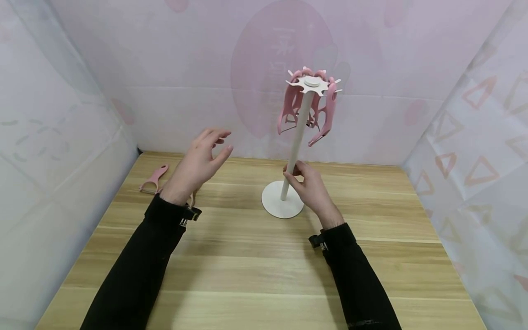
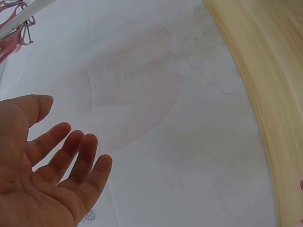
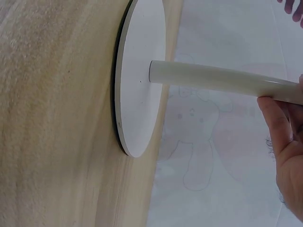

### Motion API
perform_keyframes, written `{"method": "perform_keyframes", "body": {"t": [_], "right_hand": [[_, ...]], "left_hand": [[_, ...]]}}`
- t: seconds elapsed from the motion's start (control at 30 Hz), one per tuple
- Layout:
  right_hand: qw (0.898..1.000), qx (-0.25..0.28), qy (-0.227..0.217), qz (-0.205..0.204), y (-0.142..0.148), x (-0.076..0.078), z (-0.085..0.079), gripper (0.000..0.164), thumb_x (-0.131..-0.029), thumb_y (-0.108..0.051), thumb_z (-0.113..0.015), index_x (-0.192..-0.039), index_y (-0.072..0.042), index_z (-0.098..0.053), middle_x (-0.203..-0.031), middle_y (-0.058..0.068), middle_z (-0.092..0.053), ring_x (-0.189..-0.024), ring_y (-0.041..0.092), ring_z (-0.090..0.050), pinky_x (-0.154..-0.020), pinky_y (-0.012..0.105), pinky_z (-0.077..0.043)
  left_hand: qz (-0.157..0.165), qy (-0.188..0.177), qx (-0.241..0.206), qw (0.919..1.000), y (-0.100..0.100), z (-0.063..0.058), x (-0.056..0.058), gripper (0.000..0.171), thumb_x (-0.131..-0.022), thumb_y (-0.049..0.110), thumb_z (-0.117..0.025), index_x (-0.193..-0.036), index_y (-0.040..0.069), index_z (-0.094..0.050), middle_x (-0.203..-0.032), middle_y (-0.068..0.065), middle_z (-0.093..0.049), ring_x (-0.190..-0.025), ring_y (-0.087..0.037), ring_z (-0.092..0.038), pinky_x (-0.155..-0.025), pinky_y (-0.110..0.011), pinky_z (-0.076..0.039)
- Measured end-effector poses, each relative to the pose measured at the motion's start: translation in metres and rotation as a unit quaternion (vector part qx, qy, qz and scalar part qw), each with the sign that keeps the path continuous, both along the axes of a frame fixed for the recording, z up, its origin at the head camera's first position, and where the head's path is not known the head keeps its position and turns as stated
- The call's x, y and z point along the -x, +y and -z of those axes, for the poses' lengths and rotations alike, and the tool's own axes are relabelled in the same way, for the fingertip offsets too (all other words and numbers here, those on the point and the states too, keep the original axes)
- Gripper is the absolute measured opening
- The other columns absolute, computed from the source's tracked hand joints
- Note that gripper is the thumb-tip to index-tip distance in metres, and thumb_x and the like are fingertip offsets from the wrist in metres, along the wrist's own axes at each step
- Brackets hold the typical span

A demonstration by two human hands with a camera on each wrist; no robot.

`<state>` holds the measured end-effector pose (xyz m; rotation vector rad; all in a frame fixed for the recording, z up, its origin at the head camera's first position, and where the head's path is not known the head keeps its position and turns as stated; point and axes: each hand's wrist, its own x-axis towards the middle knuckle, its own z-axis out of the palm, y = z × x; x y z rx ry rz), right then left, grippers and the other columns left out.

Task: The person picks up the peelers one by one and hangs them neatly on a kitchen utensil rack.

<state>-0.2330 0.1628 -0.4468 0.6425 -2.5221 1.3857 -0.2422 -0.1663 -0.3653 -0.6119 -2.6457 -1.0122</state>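
Note:
A white rotating-style rack stand [image 1: 298, 133] with a round base [image 1: 274, 201] stands on the table, its pole leaning slightly in the head view. Several pink peelers [image 1: 330, 107] hang from the hooks of its top disc [image 1: 311, 83]. My right hand [image 1: 312, 190] pinches the lower pole between thumb and fingers; the right wrist view shows the pole [image 3: 203, 78] rising from the base. Left of the stand, my left hand [image 1: 198, 158] is raised in the air, its fingers loosely spread and holding nothing. Part of the pole and some peelers are cut off in the left wrist view.
A pink peeler [image 1: 154, 179] lies at the table's left side, beside my left wrist. Another small object [image 1: 192, 198] is mostly hidden by that wrist. Pale printed cloth [image 1: 185, 105] walls off the back and both sides of the wooden table [image 1: 247, 275].

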Motion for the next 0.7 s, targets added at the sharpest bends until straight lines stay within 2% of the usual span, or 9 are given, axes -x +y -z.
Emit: {"method": "perform_keyframes", "body": {"t": [0.2,0.4,0.7], "right_hand": [[1.0,-0.005,0.0,0.004,0.0,0.0,0.001,0.02,-0.104,-0.029,-0.062,-0.118,-0.015,-0.066,-0.106,0.0,-0.066,-0.1,0.016,-0.065,-0.078,0.034,-0.061],[1.0,-0.008,0.005,0.004,0.0,0.0,0.0,0.018,-0.104,-0.027,-0.063,-0.117,-0.014,-0.067,-0.106,0.0,-0.066,-0.099,0.014,-0.064,-0.079,0.034,-0.061],[1.0,-0.01,0.006,0.003,-0.002,-0.001,-0.002,0.019,-0.104,-0.026,-0.063,-0.117,-0.012,-0.067,-0.106,0.004,-0.066,-0.099,0.019,-0.065,-0.083,0.044,-0.059]], "left_hand": [[-0.018,-0.022,0.042,0.9987,-0.009,0.01,-0.001,0.055,-0.107,0.045,-0.054,-0.152,0.014,-0.05,-0.151,-0.007,-0.048,-0.132,-0.025,-0.05,-0.105,-0.046,-0.044],[-0.028,-0.041,0.072,0.9962,-0.016,0.022,0.0,0.053,-0.106,0.042,-0.056,-0.151,0.013,-0.05,-0.151,-0.009,-0.047,-0.13,-0.028,-0.05,-0.101,-0.046,-0.046],[-0.037,-0.08,0.115,0.9895,-0.033,0.038,0.004,0.052,-0.107,0.035,-0.057,-0.15,0.007,-0.049,-0.147,-0.016,-0.048,-0.123,-0.032,-0.053,-0.099,-0.049,-0.047]]}}
